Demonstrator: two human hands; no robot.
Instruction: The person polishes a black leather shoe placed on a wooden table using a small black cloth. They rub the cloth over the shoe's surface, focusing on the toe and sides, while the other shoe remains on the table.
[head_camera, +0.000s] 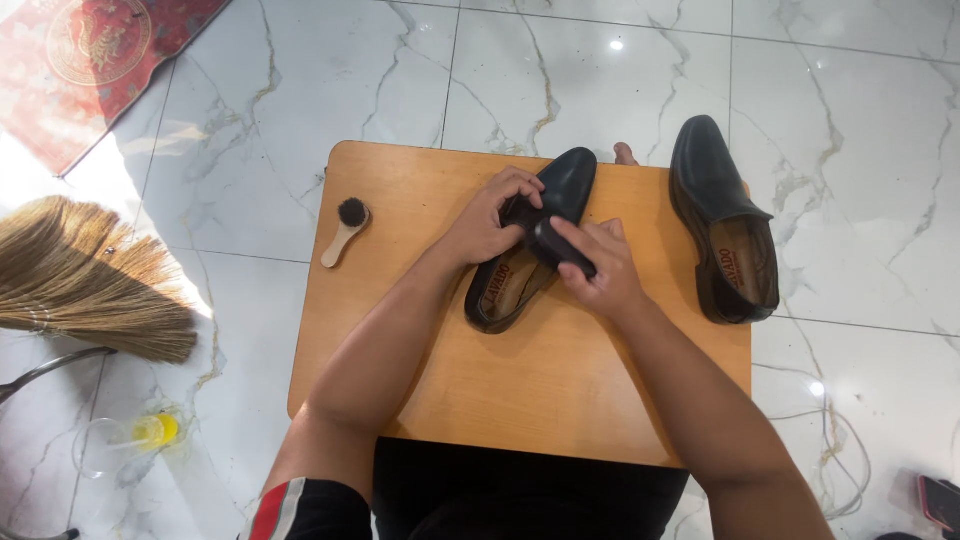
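brace the black shoe firmly with the left hand, fingers closed over its vamp, and work the dark brush, gripped in the right hand, in short even strokes. shoe centred on the wooden surface, directly under both hands, toe pointing away; second shoe just to the right.

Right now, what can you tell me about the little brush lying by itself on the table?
The little brush has a pale wooden handle and a round head of dark bristles. It lies flat near the left edge of the wooden table, handle slanting toward the person. Nothing touches it; both hands are away at a black shoe.
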